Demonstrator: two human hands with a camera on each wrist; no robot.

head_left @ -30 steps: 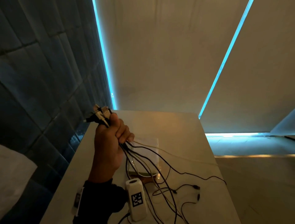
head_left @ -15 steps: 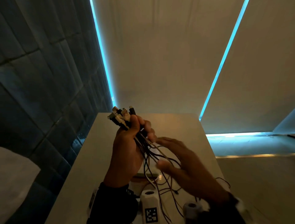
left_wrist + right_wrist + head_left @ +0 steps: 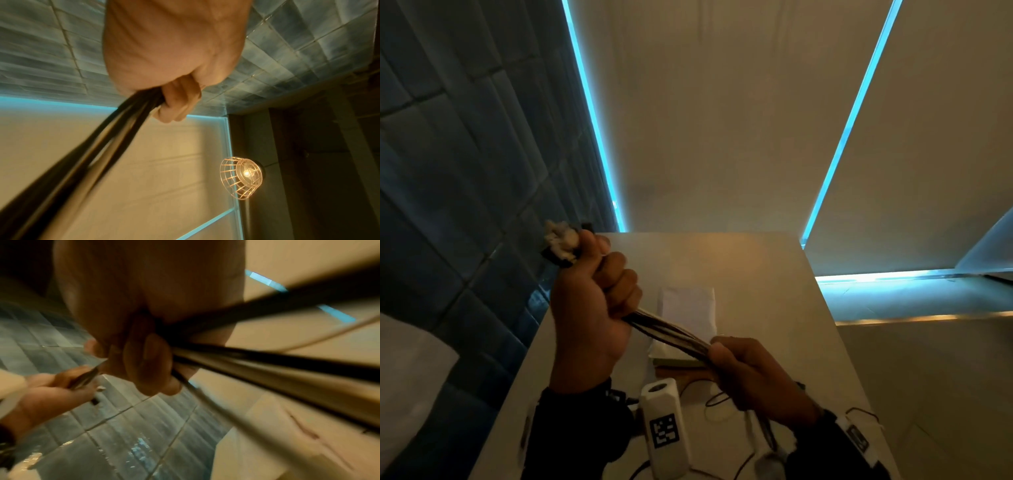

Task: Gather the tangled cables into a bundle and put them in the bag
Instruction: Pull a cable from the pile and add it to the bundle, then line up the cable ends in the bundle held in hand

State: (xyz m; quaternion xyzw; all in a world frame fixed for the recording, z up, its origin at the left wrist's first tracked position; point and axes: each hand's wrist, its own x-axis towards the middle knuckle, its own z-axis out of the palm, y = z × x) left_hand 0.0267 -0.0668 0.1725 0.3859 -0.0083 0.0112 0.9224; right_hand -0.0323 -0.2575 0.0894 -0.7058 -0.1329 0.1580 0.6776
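Tiled wall (image 3: 448, 171), caged lamp (image 3: 241, 176)

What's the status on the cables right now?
Left hand grips cables near the plugs. Right hand grips them lower, strands taut between. Bag on table, cable tails loose there.

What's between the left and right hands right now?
A taut stretch of the cables runs from the left hand to the right hand, passing over the bag on the table; the head view shows it.
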